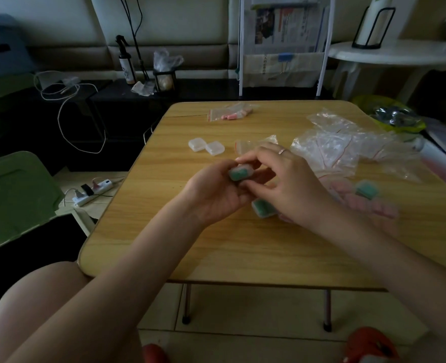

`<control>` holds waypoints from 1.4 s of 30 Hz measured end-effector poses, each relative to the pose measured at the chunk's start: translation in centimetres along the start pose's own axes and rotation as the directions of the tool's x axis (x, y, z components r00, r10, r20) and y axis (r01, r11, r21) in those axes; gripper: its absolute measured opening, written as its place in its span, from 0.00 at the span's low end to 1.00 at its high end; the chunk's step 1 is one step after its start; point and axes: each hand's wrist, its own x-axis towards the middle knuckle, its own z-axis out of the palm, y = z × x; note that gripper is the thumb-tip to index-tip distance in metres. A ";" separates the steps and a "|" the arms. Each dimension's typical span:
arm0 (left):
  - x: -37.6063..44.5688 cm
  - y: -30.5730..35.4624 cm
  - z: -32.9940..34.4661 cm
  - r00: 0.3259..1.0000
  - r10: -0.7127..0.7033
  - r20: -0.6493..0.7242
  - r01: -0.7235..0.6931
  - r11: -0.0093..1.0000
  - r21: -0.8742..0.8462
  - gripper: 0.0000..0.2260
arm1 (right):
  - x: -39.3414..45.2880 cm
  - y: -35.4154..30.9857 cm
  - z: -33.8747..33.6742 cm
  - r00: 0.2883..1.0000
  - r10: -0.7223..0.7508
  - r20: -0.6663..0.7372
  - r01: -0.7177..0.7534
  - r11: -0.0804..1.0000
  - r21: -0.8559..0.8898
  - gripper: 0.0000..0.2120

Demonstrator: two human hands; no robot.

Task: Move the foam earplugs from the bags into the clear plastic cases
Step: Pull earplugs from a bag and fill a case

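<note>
Holding: left hand (216,189) and right hand (287,184) pinch a green-filled case (239,172), mid-table (216,258).
Done: two filled cases (262,207) nearby.
Left: two empty cases (206,146); pink earplug bag (229,112), far edge.

Both hands met over the middle of the table (243,252). Left hand (214,195) and right hand (287,184) held one filled case (240,172) between them, left hand on its left, right hand on its right. Second filled case (262,207) lay on the table just below the hands, partly under the right hand. Third filled case (366,190) sat to the right of the right hand. Two empty cases (206,146) lay side by side, touching, beyond the left hand. Small bag (253,145) just behind the right hand. Pile of bags (347,145) behind and right of the right hand. Bag with earplugs (228,112) at the far edge, well beyond both hands.
</note>
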 end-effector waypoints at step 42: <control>1.7 2.8 -4.3 0.772 0.631 -0.082 0.029 0.093 0.995 0.08 | 8.7 5.4 2.6 0.829 0.409 0.381 -0.266 0.888 -0.374 0.13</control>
